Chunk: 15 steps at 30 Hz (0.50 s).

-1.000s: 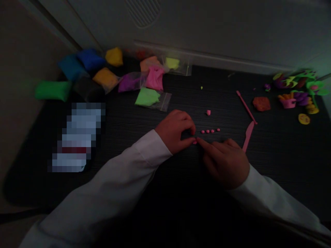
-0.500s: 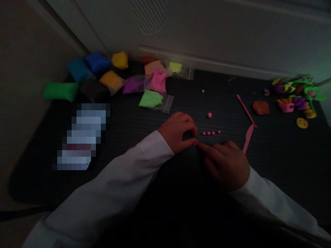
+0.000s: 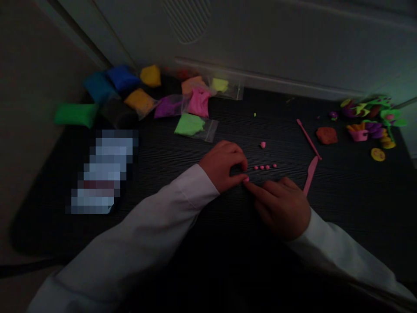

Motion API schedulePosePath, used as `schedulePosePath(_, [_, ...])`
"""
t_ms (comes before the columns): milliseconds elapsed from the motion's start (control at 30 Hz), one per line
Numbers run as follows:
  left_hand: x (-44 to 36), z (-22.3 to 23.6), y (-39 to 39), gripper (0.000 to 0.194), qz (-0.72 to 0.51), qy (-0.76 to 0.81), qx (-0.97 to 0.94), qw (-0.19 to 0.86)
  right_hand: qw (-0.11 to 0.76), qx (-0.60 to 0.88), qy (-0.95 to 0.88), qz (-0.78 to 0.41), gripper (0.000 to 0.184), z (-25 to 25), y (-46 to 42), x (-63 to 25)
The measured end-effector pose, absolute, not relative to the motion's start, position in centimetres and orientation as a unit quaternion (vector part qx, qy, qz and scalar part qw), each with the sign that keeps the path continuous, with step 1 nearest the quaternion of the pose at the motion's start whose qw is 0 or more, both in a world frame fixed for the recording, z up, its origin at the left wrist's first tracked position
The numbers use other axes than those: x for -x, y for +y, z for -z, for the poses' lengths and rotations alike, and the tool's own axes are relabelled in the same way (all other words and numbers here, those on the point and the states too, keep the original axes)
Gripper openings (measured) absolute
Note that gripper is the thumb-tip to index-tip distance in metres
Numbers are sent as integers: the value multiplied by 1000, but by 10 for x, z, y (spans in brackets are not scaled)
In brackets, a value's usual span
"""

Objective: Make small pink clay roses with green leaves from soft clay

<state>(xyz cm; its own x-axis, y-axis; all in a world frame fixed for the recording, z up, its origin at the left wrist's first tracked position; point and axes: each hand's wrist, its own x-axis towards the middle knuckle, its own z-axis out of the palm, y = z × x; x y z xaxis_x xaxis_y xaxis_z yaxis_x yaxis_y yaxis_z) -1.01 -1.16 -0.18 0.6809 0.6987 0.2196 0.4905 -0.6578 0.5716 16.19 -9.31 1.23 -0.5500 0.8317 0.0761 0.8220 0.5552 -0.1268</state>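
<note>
A small bit of pink clay (image 3: 246, 179) sits between the tip of my left thumb and the tip of my right index finger. My left hand (image 3: 224, 166) has its fingers curled, the thumb stretched toward the clay. From the right, my right hand (image 3: 282, 206) reaches in with its index finger pointed and its other fingers bent under. Just beyond the fingertips lies a row of several tiny pink clay balls (image 3: 262, 167). Behind that row stands a larger pink clay lump (image 3: 263, 144).
A pink clay knife (image 3: 310, 176) and a thin pink tool (image 3: 308, 138) lie right, near a reddish-brown clay lump (image 3: 326, 135). Small coloured clay models (image 3: 358, 132) crowd the far right. Bagged clay (image 3: 190, 124) lines the back left, behind a blurred phone (image 3: 103, 171).
My right index finger has shifted slightly at the pink bit, which now shows more plainly and rounder. My left hand stays almost still. The whole view has moved a little.
</note>
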Motion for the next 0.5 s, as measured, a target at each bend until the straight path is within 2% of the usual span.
schedulePosePath(500, [10,4,-11,15,-226,330,-885,239,73,492,-866,-55,33,-13,-93,-164])
